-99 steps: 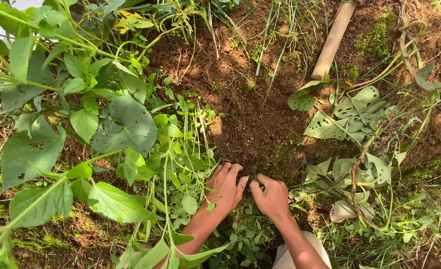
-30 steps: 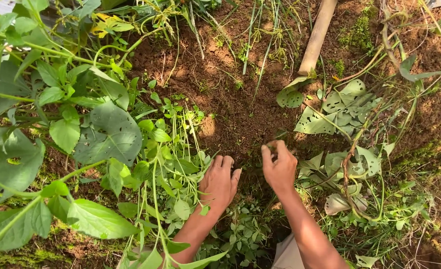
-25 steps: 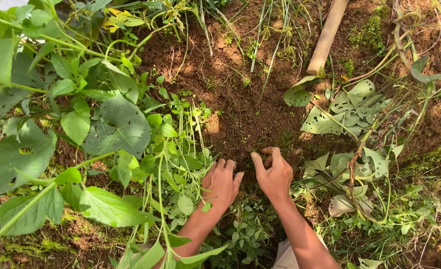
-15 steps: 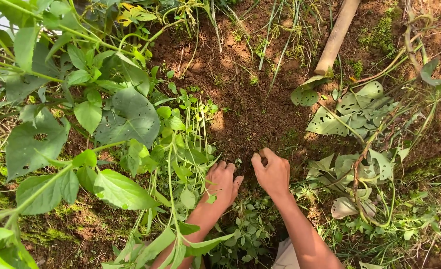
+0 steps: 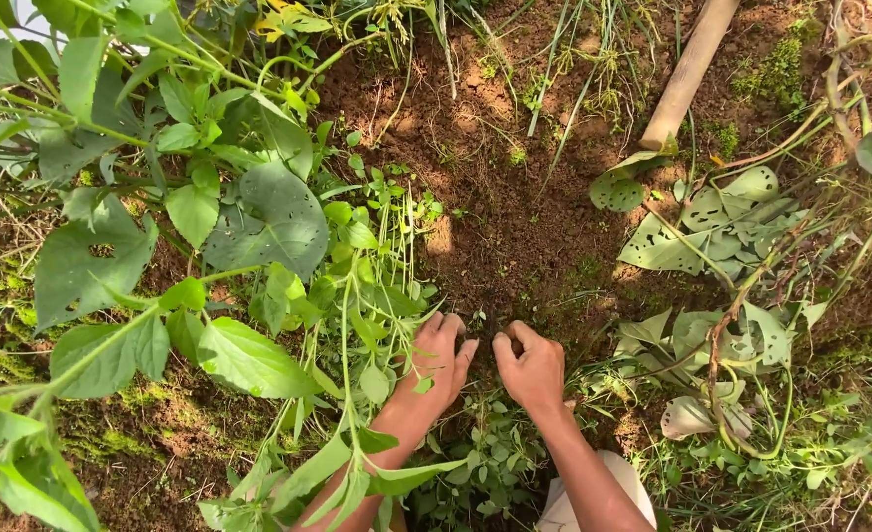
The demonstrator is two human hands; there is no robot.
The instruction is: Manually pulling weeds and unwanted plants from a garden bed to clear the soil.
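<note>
My left hand (image 5: 438,362) lies flat, fingers together, on the dark brown soil (image 5: 500,212), pressed against a clump of thin-stemmed green weeds (image 5: 372,286). Right beside it my right hand (image 5: 528,366) is curled, fingertips pinched down at the soil near a small weed; what it grips is too small to see. Low leafy weeds (image 5: 490,455) grow just below both wrists.
Large-leaved plants (image 5: 259,222) crowd the left side. Pulled vines with hole-ridden leaves (image 5: 712,222) lie at right. A tan wooden handle (image 5: 690,71) rests on the soil at upper right. Moss patches (image 5: 111,438) show at lower left.
My right hand drew back from the soil ahead and came down close beside the left hand, curling its fingers. The left hand stayed pressed on the ground.
</note>
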